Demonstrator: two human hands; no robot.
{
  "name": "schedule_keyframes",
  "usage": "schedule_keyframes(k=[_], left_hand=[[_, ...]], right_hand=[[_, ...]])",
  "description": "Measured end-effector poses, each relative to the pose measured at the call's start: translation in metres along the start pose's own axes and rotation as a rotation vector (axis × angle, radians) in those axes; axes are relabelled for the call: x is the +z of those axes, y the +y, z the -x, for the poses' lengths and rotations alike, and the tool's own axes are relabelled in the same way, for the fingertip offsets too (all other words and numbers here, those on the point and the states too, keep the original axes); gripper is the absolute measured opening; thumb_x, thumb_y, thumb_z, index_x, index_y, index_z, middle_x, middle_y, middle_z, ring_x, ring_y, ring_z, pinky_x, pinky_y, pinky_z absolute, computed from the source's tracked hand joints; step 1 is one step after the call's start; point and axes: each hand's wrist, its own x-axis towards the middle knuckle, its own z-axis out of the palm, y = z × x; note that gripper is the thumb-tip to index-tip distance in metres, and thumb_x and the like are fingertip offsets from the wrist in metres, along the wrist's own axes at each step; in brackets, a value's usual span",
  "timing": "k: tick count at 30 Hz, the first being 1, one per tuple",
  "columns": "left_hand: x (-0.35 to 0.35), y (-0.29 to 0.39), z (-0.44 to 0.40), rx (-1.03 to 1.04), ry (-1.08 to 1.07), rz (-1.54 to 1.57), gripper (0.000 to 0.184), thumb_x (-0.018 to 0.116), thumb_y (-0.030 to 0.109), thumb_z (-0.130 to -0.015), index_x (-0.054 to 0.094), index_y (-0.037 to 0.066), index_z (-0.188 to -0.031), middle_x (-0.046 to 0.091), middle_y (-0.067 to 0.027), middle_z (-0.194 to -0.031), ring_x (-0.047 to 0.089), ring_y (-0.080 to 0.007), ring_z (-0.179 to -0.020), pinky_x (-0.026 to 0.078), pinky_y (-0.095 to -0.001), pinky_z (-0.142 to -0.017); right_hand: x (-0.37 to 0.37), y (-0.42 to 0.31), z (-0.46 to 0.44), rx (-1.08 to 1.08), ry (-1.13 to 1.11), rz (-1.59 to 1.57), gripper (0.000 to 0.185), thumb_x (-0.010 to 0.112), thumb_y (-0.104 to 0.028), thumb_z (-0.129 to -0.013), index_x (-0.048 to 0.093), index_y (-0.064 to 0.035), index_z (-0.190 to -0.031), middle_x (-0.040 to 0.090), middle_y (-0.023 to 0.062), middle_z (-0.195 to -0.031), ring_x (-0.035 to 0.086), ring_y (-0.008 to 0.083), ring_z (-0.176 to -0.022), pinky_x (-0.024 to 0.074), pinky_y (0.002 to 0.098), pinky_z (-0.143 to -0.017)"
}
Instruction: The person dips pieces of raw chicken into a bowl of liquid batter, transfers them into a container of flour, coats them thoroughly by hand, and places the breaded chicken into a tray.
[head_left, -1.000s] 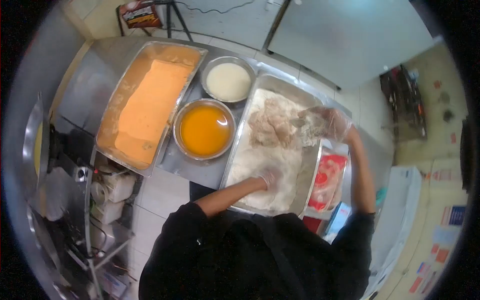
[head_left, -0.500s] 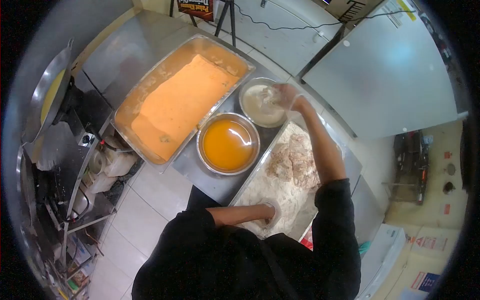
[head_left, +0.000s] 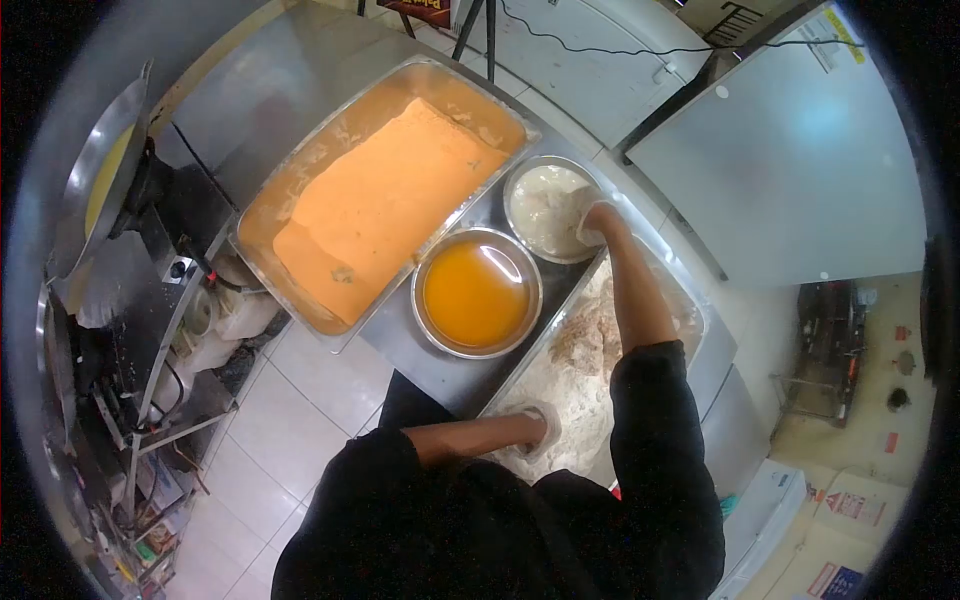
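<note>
My right hand, in a clear glove, reaches into a steel bowl of whitish liquid; its fingers are hidden at the bowl's right side. My left hand, also gloved, rests in the white flour near the front of a long metal tray; its fingers cannot be made out. Brownish flour-coated pieces lie in the tray, partly behind my right forearm. Beside the whitish bowl stands a steel bowl of orange liquid.
A large tray of orange powder lies on the steel table to the left. At the far left a wide pan sits over a stove. A pale cabinet-like surface is at the upper right.
My right hand has gone from above the flour tray, where it held something coated, into the whitish bowl, whose liquid is now disturbed. My left hand stays in the flour. The view has turned.
</note>
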Motion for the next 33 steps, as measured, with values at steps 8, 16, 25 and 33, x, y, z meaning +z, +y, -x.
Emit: schedule_keyframes(k=[8, 16, 25, 33], left_hand=[[0.001, -0.002, 0.007, 0.007, 0.001, 0.014, 0.043, 0.063, 0.027, -0.059, 0.06, 0.001, -0.093, 0.058, -0.0193, -0.097, 0.056, -0.0301, -0.089, 0.044, -0.0392, -0.079], [-0.001, -0.003, 0.004, 0.007, 0.016, 0.012, 0.04, 0.063, 0.027, -0.06, 0.061, 0.001, -0.09, 0.059, -0.0188, -0.094, 0.057, -0.0301, -0.086, 0.044, -0.0396, -0.077], [-0.008, -0.006, 0.0, -0.011, 0.031, -0.013, 0.037, 0.063, 0.027, -0.06, 0.062, 0.001, -0.086, 0.06, -0.0182, -0.09, 0.058, -0.0302, -0.082, 0.045, -0.04, -0.074], [-0.007, -0.003, -0.009, 0.008, 0.009, -0.032, 0.034, 0.063, 0.027, -0.061, 0.063, 0.001, -0.083, 0.061, -0.0176, -0.087, 0.058, -0.0302, -0.079, 0.046, -0.0403, -0.072]], right_hand=[[0.033, 0.019, -0.035, 0.12, -0.085, 0.135, 0.028, 0.061, -0.029, -0.065, 0.066, -0.0056, -0.08, 0.061, 0.0184, -0.092, 0.059, 0.0301, -0.086, 0.0456, 0.0379, -0.075], [0.061, 0.036, -0.064, 0.143, 0.0, 0.084, 0.041, 0.076, -0.024, -0.047, 0.066, -0.0033, -0.082, 0.063, 0.0168, -0.091, 0.062, 0.0264, -0.083, 0.0513, 0.0347, -0.07], [0.049, 0.039, -0.069, -0.232, 0.16, 0.22, 0.026, 0.062, -0.027, -0.07, 0.066, -0.0033, -0.081, 0.064, 0.0121, -0.089, 0.061, 0.0234, -0.078, 0.0477, 0.035, -0.069], [-0.038, -0.044, -0.003, -0.033, 0.124, -0.208, 0.032, 0.066, -0.027, -0.075, 0.062, 0.0017, -0.088, 0.063, 0.0104, -0.085, 0.056, 0.0088, -0.069, 0.0462, 0.0255, -0.058]])
